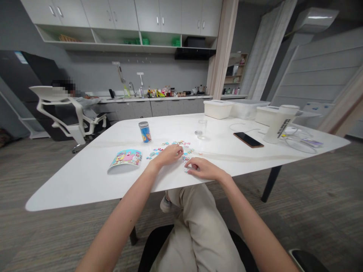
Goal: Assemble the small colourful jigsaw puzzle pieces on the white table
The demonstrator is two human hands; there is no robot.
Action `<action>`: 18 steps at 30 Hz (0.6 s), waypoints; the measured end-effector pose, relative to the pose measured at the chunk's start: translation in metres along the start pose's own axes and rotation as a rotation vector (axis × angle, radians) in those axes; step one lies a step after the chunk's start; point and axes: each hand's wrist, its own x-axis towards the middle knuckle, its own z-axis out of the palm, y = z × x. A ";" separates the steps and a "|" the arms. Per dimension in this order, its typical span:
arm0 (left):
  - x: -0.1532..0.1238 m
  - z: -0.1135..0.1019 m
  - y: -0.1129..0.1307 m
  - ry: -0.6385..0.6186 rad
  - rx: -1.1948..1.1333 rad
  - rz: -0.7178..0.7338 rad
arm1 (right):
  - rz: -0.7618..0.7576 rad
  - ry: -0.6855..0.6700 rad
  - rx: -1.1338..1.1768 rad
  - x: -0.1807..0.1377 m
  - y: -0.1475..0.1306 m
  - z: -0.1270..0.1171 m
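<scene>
Small colourful puzzle pieces point(181, 145) lie scattered on the white table point(85, 177) in front of me. My left hand point(169, 154) rests among them with its fingers curled and pinched at the pieces. My right hand point(202, 168) lies close to the table's near edge, fingers bent down onto a few pieces. A curled cartoon picture sheet point(126, 158) sits to the left of the hands. A small blue tin point(145, 132) with a silver lid stands behind the pieces.
A dark phone point(248, 139), a white cup with a barcode point(279, 124), cables and white plastic bins point(218, 108) occupy the table's right and far side. A clear small lid point(198, 133) lies near the middle. A person sits in a white chair point(61, 113) at the back left.
</scene>
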 end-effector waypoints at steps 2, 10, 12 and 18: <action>0.002 0.001 0.004 -0.014 0.019 0.004 | -0.001 -0.001 0.007 0.000 0.000 0.000; 0.003 -0.004 0.003 -0.048 0.050 0.011 | 0.016 0.010 0.018 0.001 0.001 -0.001; 0.003 -0.005 0.002 -0.048 0.055 0.013 | 0.034 0.004 -0.012 0.001 -0.005 -0.001; 0.002 -0.004 0.001 -0.072 0.072 -0.001 | 0.056 0.025 -0.012 0.001 -0.020 0.005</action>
